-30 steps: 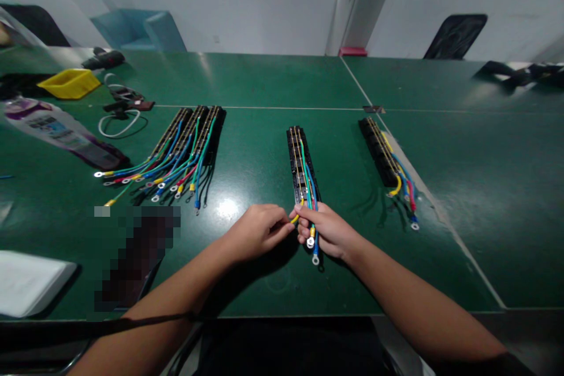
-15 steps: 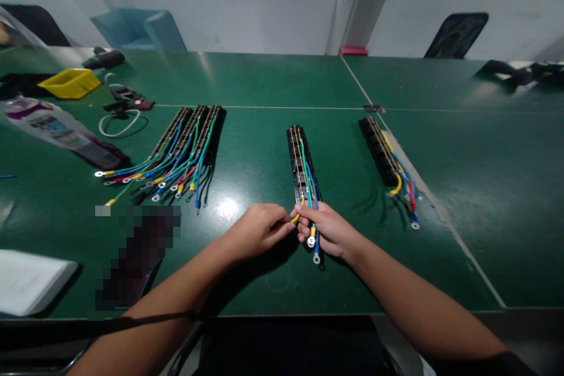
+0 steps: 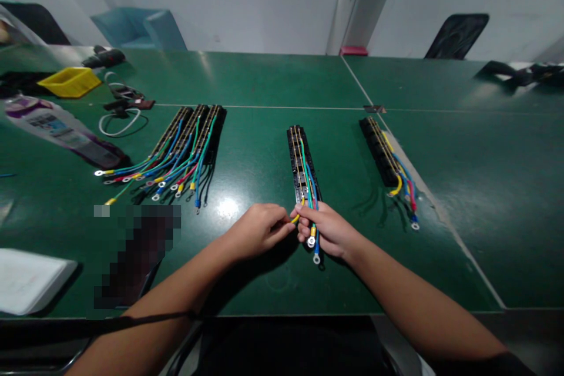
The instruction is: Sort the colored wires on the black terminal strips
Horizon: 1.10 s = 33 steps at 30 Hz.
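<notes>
A long black terminal strip (image 3: 299,158) lies on the green table (image 3: 264,82), with green, blue and yellow wires running down it to ring lugs (image 3: 314,247) at the near end. My left hand (image 3: 258,230) is closed in a pinch on the end of a yellow wire (image 3: 295,218) beside the strip. My right hand (image 3: 328,229) is closed around the bundle of wires at the strip's near end, and the lugs hang out below its fingers.
Three finished strips with coloured wires (image 3: 185,144) lie to the left, another strip (image 3: 383,153) to the right. A yellow bin (image 3: 70,81), a coiled cable (image 3: 118,120), a plastic pouch (image 3: 57,129) and a white pad (image 3: 26,279) occupy the left side.
</notes>
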{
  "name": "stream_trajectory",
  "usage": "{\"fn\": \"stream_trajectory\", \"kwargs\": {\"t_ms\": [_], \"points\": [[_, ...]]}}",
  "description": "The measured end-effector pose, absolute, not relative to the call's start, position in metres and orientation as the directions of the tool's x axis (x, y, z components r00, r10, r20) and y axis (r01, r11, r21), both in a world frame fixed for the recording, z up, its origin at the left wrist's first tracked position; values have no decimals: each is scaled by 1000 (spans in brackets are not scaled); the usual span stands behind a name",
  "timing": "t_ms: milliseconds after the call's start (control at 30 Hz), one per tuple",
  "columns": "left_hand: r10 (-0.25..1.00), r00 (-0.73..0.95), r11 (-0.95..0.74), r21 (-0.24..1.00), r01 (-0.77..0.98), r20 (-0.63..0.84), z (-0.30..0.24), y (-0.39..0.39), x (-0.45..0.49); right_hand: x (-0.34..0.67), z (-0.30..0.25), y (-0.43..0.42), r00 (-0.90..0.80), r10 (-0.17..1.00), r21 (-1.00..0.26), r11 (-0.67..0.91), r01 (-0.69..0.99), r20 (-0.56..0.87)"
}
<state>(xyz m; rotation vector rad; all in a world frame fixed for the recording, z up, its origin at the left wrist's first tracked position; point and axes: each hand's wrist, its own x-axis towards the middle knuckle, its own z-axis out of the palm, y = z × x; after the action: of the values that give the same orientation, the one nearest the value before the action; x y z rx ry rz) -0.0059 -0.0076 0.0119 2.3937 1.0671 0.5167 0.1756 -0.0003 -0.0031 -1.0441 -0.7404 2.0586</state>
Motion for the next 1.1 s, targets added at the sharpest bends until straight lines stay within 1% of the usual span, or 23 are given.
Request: {"fn": "stream_trajectory", "kwargs": {"t_ms": [100,367,600,900,1100], "points": [[760,630,-603,534,592,160,13,-8,-6,175,-3,0,-433,790,-740,-587,-328,-435],[784,605,-551,605,575,139,15,-9,-5,176,-2,-1,-424,789,-735,-593,-330,-445],[771,617,-588,549,594,158,13,-7,-5,175,-2,0,-429,789,-738,-590,-329,-440],[782,608,-550,606,574,133,15,-8,-5,174,-2,0,-422,789,-734,-593,-330,-448],[759,636,-587,563,582,135,14,-7,-5,175,-3,0,-426,794,-742,-582,-331,-433]]}}
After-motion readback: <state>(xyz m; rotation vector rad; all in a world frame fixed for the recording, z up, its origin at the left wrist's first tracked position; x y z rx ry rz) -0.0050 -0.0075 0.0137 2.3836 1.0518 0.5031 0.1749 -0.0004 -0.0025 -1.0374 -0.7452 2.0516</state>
